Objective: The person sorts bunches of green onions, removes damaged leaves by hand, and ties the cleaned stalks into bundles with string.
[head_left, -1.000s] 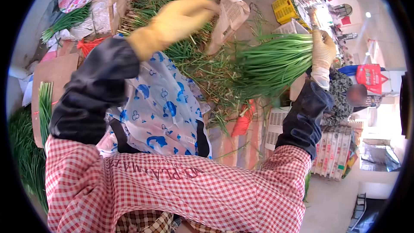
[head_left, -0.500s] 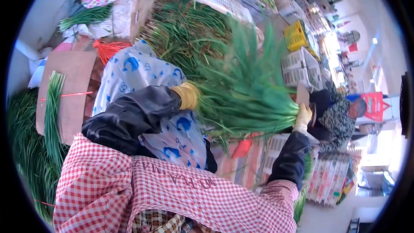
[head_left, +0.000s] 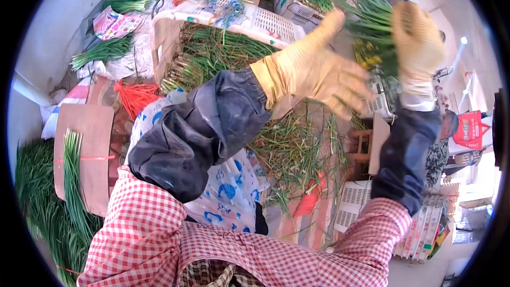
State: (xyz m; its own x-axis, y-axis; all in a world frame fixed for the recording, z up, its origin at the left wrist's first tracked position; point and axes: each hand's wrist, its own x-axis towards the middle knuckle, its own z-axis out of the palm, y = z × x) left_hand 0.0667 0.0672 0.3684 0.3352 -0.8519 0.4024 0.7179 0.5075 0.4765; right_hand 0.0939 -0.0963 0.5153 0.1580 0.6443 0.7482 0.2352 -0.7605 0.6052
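Note:
My right hand point(head_left: 419, 45), in a yellow glove, is raised at the upper right and closed around a bunch of green chives point(head_left: 372, 24). The leaves stretch left from its fingers and are partly blurred. My left hand point(head_left: 319, 69), gloved too, is stretched out below and left of the bunch. Its thumb and fingers are spread, smeared by motion, with nothing in them. Behind it stands a pale plastic crate point(head_left: 159, 48) with loose chives point(head_left: 212, 48) in it. Cut leaves and scraps point(head_left: 292, 154) lie beneath my hands.
A tied bunch of chives point(head_left: 71, 180) rests on a brown board point(head_left: 98, 127) at left, beside a large heap of chives point(head_left: 37, 191). Red ties point(head_left: 135, 98) hang near the crate. A small wooden stool point(head_left: 364, 143) stands right of the scraps; another person point(head_left: 438, 154) is behind my right arm.
My right hand has lifted the bunch upward and to the right. My left hand has come away from the leaves, moved up and right, and spread its fingers. The scraps below are now uncovered.

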